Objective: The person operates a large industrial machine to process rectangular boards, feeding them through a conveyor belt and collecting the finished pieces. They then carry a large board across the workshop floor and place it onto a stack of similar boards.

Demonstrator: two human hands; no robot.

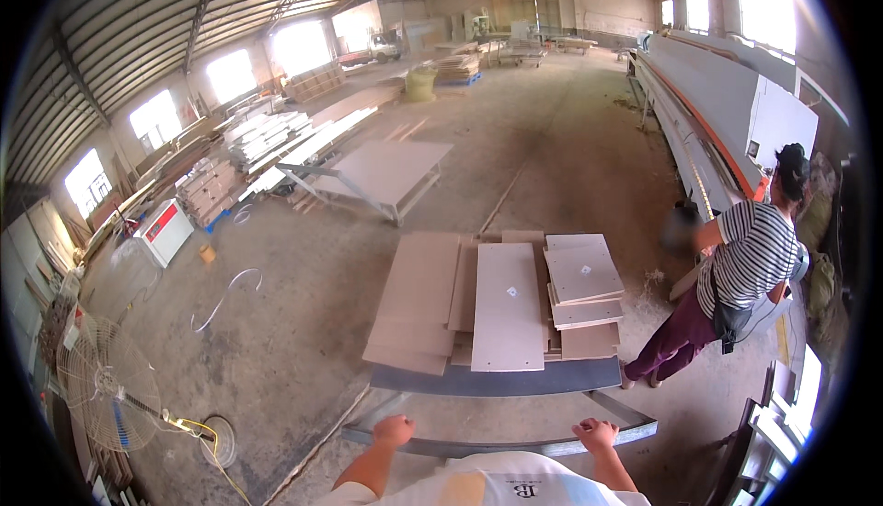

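My left hand (pixel 394 430) is closed around the left part of a grey metal handle bar (pixel 497 447). Farther right, my right hand (pixel 596 434) curls over the same bar. Slanting struts join the bar to a cart with a dark top (pixel 497 379). Stacked flat boards lie on it. A wide brown panel stack (pixel 414 294) is at the left, a long pale panel (pixel 509 308) with a small white label in the middle, and shorter pale panels (pixel 583 269) at the right. The handle's lower side is hidden by my hands and shirt.
A person in a striped top (pixel 759 244) stands right of the cart, beside a long machine (pixel 708 120). A low table (pixel 395 170) stands ahead. A fan (pixel 108 382) is at the left, with its cable on the floor. Metal profiles (pixel 777 428) lean at the lower right.
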